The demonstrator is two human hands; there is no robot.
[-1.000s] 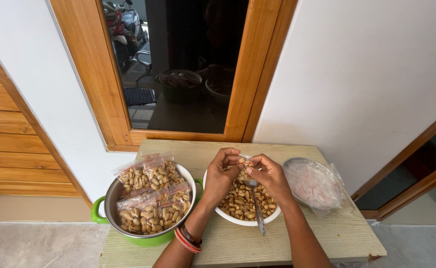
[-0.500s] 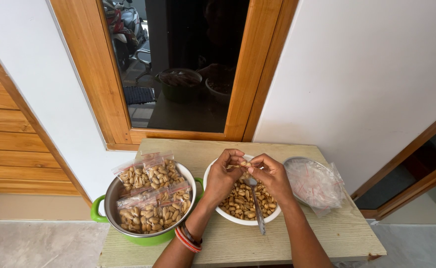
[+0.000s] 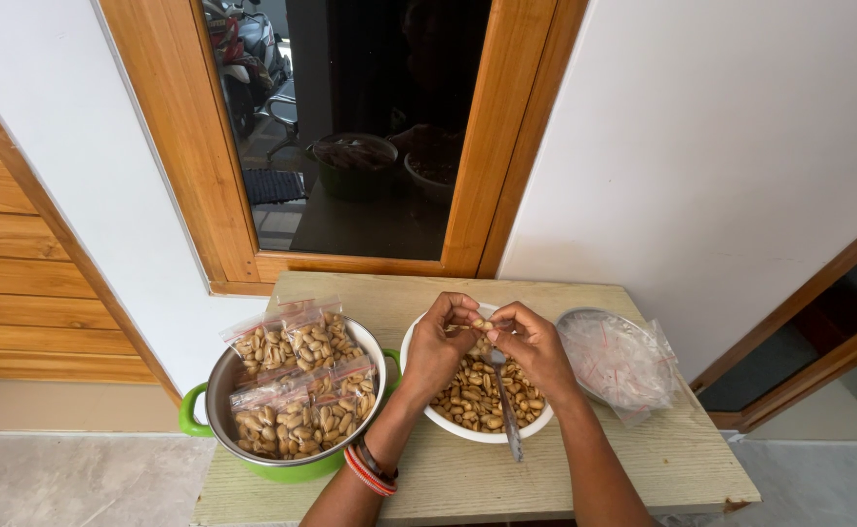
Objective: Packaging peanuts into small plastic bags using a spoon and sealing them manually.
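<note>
- The left hand point(image 3: 440, 344) and right hand point(image 3: 531, 342) are staying together over the white round bowl of peanuts point(image 3: 477, 395), unchanged from a second ago.
- Both are pinching a small clear plastic bag point(image 3: 481, 330) (mostly hidden).
- A metal spoon point(image 3: 508, 415) is resting in the bowl on the pale wooden worktop point(image 3: 643, 459).
- Filled packets are sitting in the green-handled steel pot point(image 3: 287, 395).

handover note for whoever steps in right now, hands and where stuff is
Left hand and right hand: together above the white bowl, pinching a small bag of peanuts.
Spoon rests in the bowl, handle over the rim.
Done: filled bags piled in the green pot.
Left: loose peanuts in the bowl; empty bags on the right of the table.
</note>
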